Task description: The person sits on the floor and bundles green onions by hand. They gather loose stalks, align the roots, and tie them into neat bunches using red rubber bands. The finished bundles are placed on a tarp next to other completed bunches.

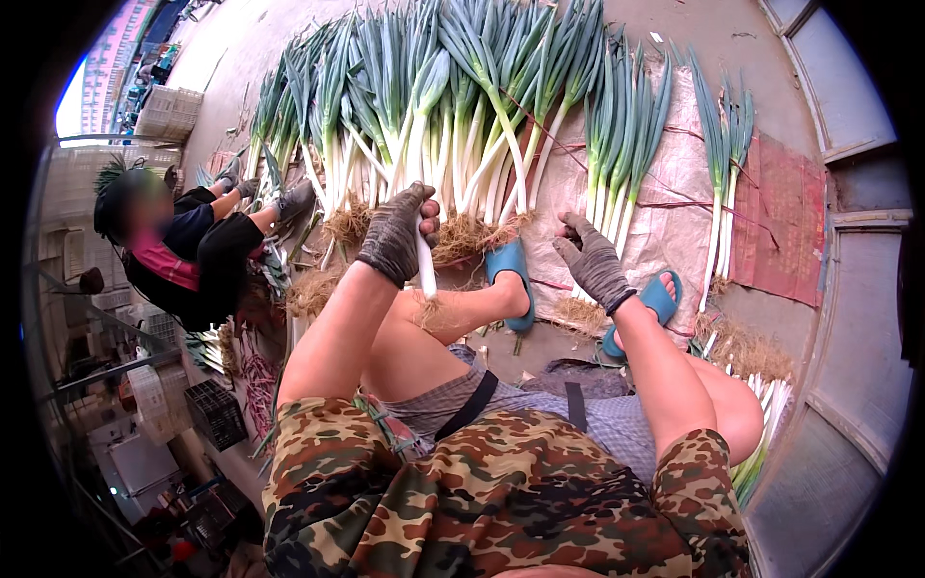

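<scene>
My left hand [402,231], in a grey knit glove with bare fingertips, grips the white stem of a green onion [426,269]; its roots hang above my leg and its leaves point away from me. My right hand [589,260], gloved alike, is held with bent fingers above the edge of a pale woven sack [560,188], near a small group of green onions [614,180], and holds nothing that I can see. A large row of green onions [452,152] with roots towards me lies in front of my left hand. A smaller group [717,173] lies further right.
A seated co-worker [191,238] is at the left among more onions. Reddish sacking [780,217] lies at the right, beside a metal-framed panel [863,318]. Reddish ties [679,204] cross the pale sack. A black crate [215,413] stands at the lower left, and more onions [762,412] lie beside my right knee.
</scene>
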Tool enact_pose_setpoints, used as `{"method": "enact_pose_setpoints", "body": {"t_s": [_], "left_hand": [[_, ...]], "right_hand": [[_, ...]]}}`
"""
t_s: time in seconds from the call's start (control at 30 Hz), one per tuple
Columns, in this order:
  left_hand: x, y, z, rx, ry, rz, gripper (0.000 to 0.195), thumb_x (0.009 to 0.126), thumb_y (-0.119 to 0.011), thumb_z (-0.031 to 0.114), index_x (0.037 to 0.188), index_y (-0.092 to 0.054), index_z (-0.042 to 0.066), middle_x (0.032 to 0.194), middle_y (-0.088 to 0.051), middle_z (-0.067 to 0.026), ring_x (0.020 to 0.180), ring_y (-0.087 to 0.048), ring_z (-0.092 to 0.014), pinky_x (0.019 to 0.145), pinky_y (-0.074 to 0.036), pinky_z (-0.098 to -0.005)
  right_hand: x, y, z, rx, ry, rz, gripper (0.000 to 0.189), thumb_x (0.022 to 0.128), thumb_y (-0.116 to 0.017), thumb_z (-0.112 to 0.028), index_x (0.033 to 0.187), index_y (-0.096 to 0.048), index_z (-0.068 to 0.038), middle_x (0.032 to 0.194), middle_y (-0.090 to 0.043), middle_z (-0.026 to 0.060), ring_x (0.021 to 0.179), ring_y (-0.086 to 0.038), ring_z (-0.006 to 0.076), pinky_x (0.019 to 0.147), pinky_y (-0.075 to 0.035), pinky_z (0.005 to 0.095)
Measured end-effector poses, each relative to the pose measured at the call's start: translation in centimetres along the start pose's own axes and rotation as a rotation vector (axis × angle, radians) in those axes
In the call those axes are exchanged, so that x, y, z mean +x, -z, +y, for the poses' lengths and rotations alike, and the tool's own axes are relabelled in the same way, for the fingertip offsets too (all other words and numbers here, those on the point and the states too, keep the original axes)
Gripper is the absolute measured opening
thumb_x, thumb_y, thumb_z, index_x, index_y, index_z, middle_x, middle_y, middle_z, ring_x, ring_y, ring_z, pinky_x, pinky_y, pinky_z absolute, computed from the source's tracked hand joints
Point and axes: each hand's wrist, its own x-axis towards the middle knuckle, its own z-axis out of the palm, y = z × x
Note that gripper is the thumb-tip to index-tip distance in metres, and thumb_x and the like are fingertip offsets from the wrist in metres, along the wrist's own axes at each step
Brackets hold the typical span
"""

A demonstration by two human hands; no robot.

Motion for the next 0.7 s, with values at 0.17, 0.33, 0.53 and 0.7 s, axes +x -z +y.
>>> {"method": "enact_pose_setpoints", "body": {"t_s": [0.17,0.33,0.53,0.7], "left_hand": [[-15.1,-0.6,-5.2,-0.068,-0.091,-0.035,0.028,0.097,-0.05,0.03,0.112,-0.049,0.007,0.068,-0.046,0.0003,0.048,-0.042,-0.009,0.045,-0.037,-0.0233],[-20.2,-0.4,-10.7,0.203,-0.207,-0.169,0.026,0.098,-0.047,0.03,0.111,-0.049,0.007,0.069,-0.048,0.0009,0.049,-0.044,-0.007,0.045,-0.037,-0.0198],[-19.9,-3.2,-16.1,0.352,-0.02,-0.431,0.03,0.094,-0.053,0.038,0.095,-0.051,0.008,0.066,-0.048,0.0001,0.047,-0.043,-0.008,0.043,-0.036,-0.0206],[-19.6,-6.6,-19.5,0.518,0.225,-0.666,0.027,0.092,-0.057,0.038,0.091,-0.052,0.012,0.059,-0.045,0.0035,0.042,-0.039,-0.008,0.039,-0.031,-0.0227]], "right_hand": [[-1.8,-4.8,-9.3,0.309,0.095,-0.217,0.042,0.091,-0.061,-0.015,0.127,-0.049,0.002,0.105,-0.061,0.0115,0.097,-0.06,0.0149,0.086,-0.048,0.0266],[-4.8,-6.3,-16.8,0.723,-0.031,-0.289,0.049,0.093,-0.058,-0.019,0.132,-0.036,0.003,0.098,-0.06,0.0138,0.08,-0.063,0.0165,0.069,-0.055,0.0317],[-7.9,-0.3,-15.8,0.95,-0.163,0.245,0.022,0.096,-0.05,-0.019,0.115,-0.048,-0.008,0.066,-0.054,0.003,0.05,-0.052,0.013,0.046,-0.047,0.0261],[-12.8,7.4,-10.3,0.838,-0.157,0.51,0.02,0.094,-0.051,-0.017,0.112,-0.049,-0.01,0.066,-0.054,0.0017,0.048,-0.049,0.0137,0.044,-0.045,0.027]]}}
